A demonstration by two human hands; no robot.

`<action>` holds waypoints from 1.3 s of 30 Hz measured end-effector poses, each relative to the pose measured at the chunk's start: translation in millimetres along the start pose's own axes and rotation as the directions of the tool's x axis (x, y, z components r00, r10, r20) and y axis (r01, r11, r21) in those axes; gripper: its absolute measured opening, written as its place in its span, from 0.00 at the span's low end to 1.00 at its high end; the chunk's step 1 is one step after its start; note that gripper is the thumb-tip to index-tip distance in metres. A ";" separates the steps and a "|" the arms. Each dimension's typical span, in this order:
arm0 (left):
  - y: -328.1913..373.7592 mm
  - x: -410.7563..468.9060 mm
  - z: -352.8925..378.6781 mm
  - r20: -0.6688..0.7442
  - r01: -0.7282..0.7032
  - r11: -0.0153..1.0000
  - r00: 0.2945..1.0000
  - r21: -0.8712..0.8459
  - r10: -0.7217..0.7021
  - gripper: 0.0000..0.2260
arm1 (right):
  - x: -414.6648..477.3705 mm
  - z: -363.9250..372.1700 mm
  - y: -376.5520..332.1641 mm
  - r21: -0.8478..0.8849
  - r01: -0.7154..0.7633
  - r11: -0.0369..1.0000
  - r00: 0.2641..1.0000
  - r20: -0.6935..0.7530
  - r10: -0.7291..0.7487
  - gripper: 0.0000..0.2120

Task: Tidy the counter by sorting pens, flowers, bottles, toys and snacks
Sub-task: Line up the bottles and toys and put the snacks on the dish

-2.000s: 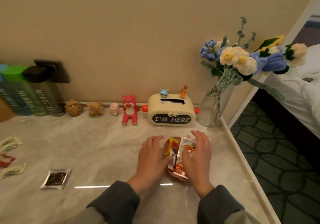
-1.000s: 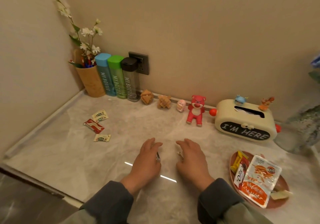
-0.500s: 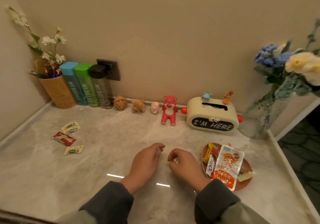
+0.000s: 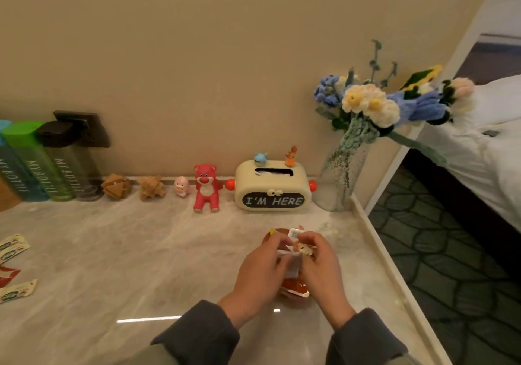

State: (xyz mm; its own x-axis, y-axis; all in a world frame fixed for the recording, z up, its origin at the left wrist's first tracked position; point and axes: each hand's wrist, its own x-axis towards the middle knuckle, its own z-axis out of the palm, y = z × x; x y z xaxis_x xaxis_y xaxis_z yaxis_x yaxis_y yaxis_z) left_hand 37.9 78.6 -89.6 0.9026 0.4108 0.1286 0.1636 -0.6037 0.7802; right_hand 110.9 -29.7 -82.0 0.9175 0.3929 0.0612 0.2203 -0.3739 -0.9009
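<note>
Near the table's right edge, both hands, left (image 4: 260,268) and right (image 4: 321,266), pinch a small pale snack packet (image 4: 293,247) over the brown round dish (image 4: 275,233), snack-sorting under way; next, probably the flat loose sachets (image 4: 12,247) at the left edge.

This is a bedroom, likely in a hotel or a home. A marble-look surface (image 4: 112,252) runs along a plain beige wall (image 4: 197,54) with a dark socket plate (image 4: 84,127). To the right a bed (image 4: 479,150) with white bedding stands on patterned green carpet (image 4: 451,252). Homely ornaments line the wall: a vase of crocheted flowers (image 4: 366,105), a cream tissue box (image 4: 272,187) reading "I'M HERE", a red bear toy (image 4: 206,187), and water bottles (image 4: 36,164).
</note>
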 end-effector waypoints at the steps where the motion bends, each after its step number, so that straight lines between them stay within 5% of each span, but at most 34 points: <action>1: -0.3 2.1 3.2 0.006 -0.007 1.000 1.000 0.030 0.006 0.09 | -2.3 -2.6 1.8 0.011 0.002 1.000 1.000 0.005 -0.002 0.21; 6: -10.1 11.6 8.3 -0.051 -0.059 0.951 0.996 0.305 0.078 0.17 | -4.0 -7.5 7.0 0.012 0.002 1.000 0.997 -0.072 -0.001 0.23; 12: -24.6 8.4 -2.8 -0.107 0.012 0.966 0.994 0.259 0.017 0.25 | 0.9 7.8 -8.4 0.004 0.067 0.998 0.993 -0.101 -0.066 0.19; 20: -71.4 -7.7 -87.6 -0.325 0.158 0.978 0.940 0.133 -0.108 0.18 | 9.8 91.5 -54.3 0.044 0.101 0.994 0.963 0.246 -0.109 0.29; 29: -151.3 -69.0 -221.7 -0.540 0.405 0.901 0.798 0.154 -0.267 0.18 | -14.1 231.9 -121.0 0.019 0.201 0.979 0.804 0.567 -0.176 0.31; 39: -231.1 -135.9 -319.9 -0.554 0.558 0.803 0.745 0.210 -0.372 0.23 | -65.7 359.1 -163.8 -0.088 0.400 0.912 0.583 0.792 -0.179 0.28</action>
State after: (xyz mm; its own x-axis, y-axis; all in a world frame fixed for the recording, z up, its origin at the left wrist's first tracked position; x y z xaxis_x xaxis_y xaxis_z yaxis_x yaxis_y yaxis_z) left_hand -250.0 380.8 -91.6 0.3908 0.9090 0.1445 0.7183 -0.3994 0.5696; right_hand -104.4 307.4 -92.8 0.2335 0.9618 -0.1430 0.5973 -0.2579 -0.7594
